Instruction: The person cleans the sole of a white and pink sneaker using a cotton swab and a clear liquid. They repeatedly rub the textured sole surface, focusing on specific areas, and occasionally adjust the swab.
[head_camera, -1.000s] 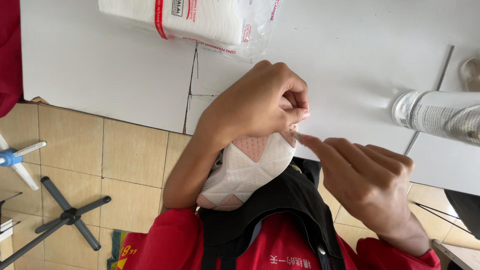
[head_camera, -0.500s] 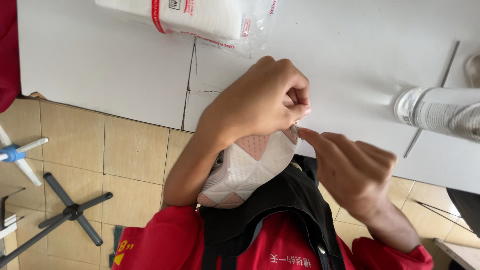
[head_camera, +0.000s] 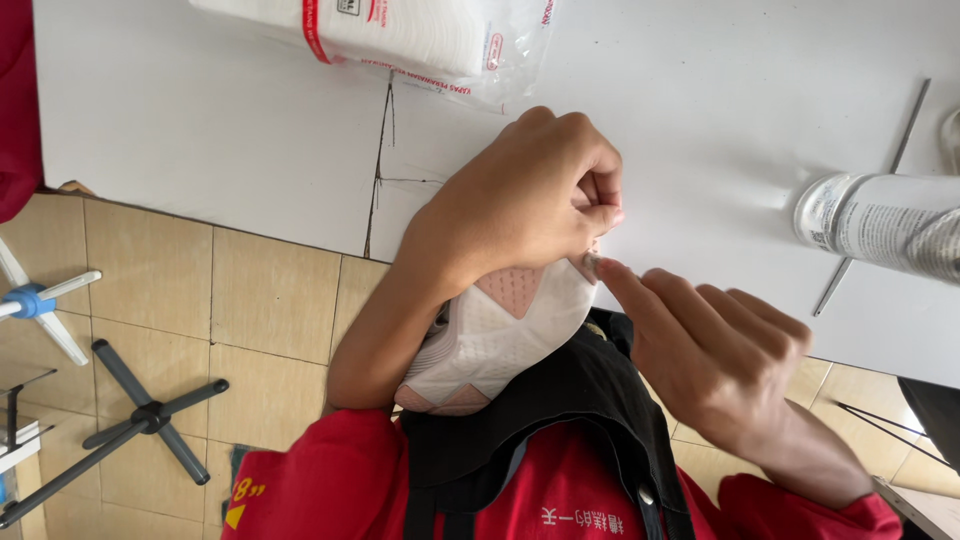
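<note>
The shoe (head_camera: 500, 335) is white with pink sole panels and lies sole-up over the person's lap, between the table (head_camera: 200, 130) edge and the black apron (head_camera: 560, 420). Its far end is tucked under the left hand (head_camera: 525, 200); its near end points toward the red shirt (head_camera: 330, 480). The left hand is closed, fingers curled down over the upper end of the shoe, gripping it from above, with thumb and forefinger pinched together at the shoe's edge on the right. What those two fingers pinch is too small to tell. The right hand (head_camera: 720, 350) sits just to the right of the shoe, below the table edge. It is loosely curled and holds nothing visible; its forefinger is extended, and the tip meets the shoe's edge directly beneath the left hand's pinch. The shoe thus lies under the left hand and to the left of the right hand. On the table, a clear bag of white pads (head_camera: 400, 35) lies well above the left hand. A white bottle (head_camera: 880, 225) lies on its side to the right, near a thin metal rod (head_camera: 870, 200). A black chair base (head_camera: 140, 415) stands on the tiled floor (head_camera: 250, 300) at left.
</note>
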